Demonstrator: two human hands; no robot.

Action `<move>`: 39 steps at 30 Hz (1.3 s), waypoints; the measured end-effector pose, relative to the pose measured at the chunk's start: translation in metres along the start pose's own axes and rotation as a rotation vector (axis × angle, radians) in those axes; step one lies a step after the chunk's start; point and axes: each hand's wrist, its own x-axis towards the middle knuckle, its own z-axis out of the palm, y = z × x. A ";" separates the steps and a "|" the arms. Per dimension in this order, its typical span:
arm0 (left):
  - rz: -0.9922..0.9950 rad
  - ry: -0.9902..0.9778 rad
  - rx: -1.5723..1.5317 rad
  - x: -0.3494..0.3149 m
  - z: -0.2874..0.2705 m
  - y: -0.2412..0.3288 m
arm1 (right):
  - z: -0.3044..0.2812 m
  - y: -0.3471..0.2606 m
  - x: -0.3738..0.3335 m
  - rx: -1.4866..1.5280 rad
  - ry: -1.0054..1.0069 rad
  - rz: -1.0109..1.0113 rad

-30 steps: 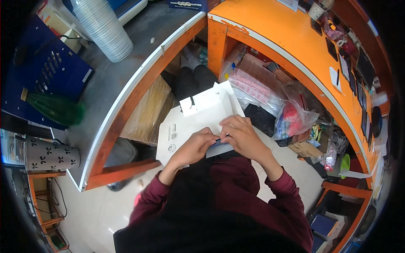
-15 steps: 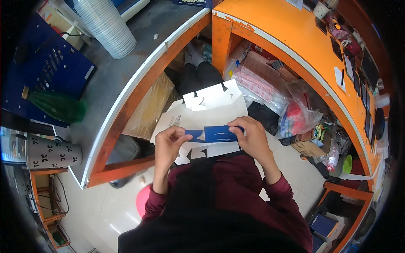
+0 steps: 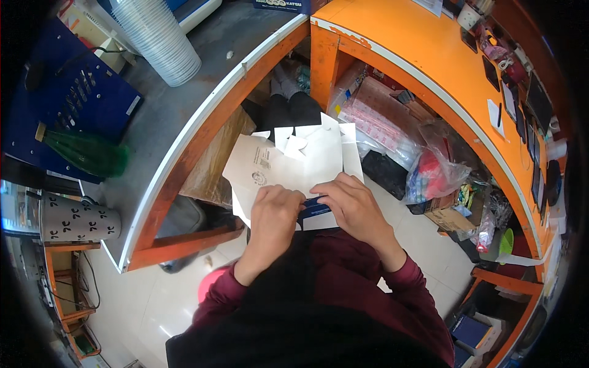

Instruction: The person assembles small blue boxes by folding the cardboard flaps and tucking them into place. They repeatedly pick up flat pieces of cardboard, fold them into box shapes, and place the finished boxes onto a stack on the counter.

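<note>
An unfolded cardboard box [image 3: 313, 161], white on its inner face with a dark blue outer face, lies across my lap. Its near edge is bent up, and a strip of the blue side shows between my hands. My left hand [image 3: 273, 214] grips this edge with curled fingers, thumb side toward the middle. Close beside it, my right hand [image 3: 354, 207] pinches the blue flap, fingers over the top. The far side of the cardboard has cut tabs standing up at angles. The hands hide much of the flap.
Left, a grey table [image 3: 178, 113] carries stacked clear plastic cups [image 3: 162, 46] and a green bottle [image 3: 86, 153]. A patterned paper cup [image 3: 80, 219] stands by its corner. An orange counter [image 3: 399, 30] curves along the right, with plastic bags [image 3: 429, 175] on the shelf beneath.
My hands have drawn closer together, the left moving right along the blue flap. The flap has folded over, showing less blue, and the cardboard has tilted and turned on my lap.
</note>
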 end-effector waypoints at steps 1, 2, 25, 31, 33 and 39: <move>-0.004 0.000 0.014 -0.003 0.002 0.003 | -0.005 -0.006 0.002 -0.049 -0.012 0.019; -0.004 -0.003 0.014 -0.005 0.002 0.003 | -0.008 -0.009 0.003 -0.098 -0.024 0.039; 0.241 -0.197 0.119 -0.028 -0.007 0.017 | 0.018 0.039 -0.032 1.027 -0.110 0.381; -0.059 -0.166 -1.185 0.001 -0.026 -0.038 | 0.037 0.023 -0.037 0.805 0.163 0.155; -0.375 -0.088 -1.429 0.019 -0.046 -0.019 | 0.054 0.030 -0.039 0.612 0.216 0.085; -0.321 -0.459 -1.224 0.023 -0.070 -0.020 | 0.055 0.038 -0.038 -0.148 0.172 -0.164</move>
